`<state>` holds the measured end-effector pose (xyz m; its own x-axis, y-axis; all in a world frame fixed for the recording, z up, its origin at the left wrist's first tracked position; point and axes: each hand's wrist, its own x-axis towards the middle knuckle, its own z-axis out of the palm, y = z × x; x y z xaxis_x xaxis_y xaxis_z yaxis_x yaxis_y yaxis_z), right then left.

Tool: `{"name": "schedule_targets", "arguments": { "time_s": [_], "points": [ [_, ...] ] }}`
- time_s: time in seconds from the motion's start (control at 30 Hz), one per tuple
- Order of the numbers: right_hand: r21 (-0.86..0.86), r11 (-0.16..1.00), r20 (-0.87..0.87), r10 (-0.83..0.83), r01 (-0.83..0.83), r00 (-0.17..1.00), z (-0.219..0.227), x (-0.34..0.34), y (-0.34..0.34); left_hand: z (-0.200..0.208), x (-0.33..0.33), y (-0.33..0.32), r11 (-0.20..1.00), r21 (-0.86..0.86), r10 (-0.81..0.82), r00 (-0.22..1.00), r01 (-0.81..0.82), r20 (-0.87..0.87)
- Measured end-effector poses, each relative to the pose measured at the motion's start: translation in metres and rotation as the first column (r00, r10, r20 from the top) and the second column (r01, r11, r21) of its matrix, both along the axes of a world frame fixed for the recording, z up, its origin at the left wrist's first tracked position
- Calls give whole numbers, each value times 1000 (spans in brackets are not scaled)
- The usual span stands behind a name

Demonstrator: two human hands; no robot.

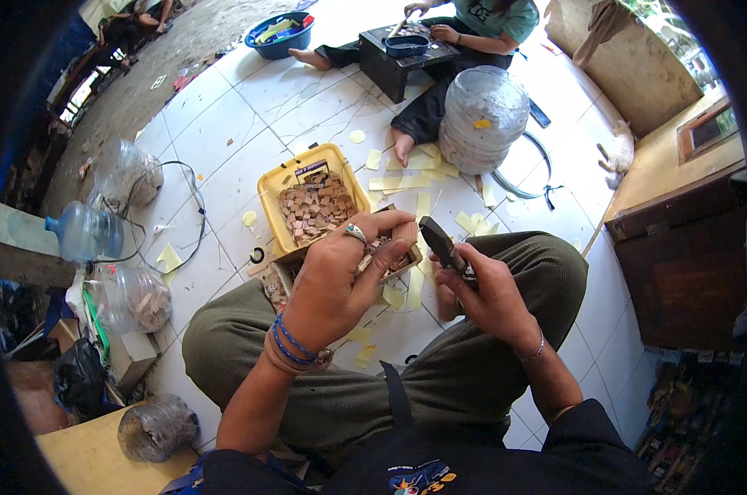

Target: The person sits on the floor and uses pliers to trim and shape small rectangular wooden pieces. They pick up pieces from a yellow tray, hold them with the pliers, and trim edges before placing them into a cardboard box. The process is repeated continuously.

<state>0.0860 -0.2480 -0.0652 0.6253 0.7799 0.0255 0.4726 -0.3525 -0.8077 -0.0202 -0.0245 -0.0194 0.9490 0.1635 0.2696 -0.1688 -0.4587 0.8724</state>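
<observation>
Above my lap, my left hand (349, 256) is closed, with a small pale wooden piece (402, 234) pinched between thumb and fingers. My right hand (491, 293) is wrapped round a pair of pliers (438, 241), dark jaws pointing up and left toward the piece. A narrow gap shows between jaws and wood. Under my left hand stands an open box (287, 268) with small wooden bits, partly hidden by the hand. Just beyond it sits a yellow tub (268, 191) with many small brown wooden tiles (320, 206).
Yellow paper strips (400, 183) litter the white tiled floor. Ahead, a person (493, 29) sits at a low black table (382, 70), beside a big clear plastic container (483, 120). A blue basin (278, 49) stands at far left; plastic bottles (93, 231) and a cable lie left. A cat (617, 157) lies right.
</observation>
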Motion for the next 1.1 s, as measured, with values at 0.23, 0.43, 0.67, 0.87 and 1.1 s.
{"name": "schedule_targets", "arguments": {
  "time_s": [0.23,0.43,0.67,0.87,1.1],
  "points": [
    [51,995,-22,-84,85,996,6,0,-1,-3,3,-2,999,6,46,998,-47,41],
    [41,996,-38,-72,74,997,6,-1,-1,-4,1,-2,1000,11,23,1000,-24,17],
    [28,999,16,-24,24,1000,1,0,-2,-7,2,-3,999,25,20,999,-20,25],
    [9,1000,24,-21,21,999,-1,0,-3,-7,2,-3,999,34,21,1000,-21,19],
    [8,1000,46,-20,20,999,2,-1,-2,-6,4,-4,999,28,24,999,-25,27]
  ]
}}
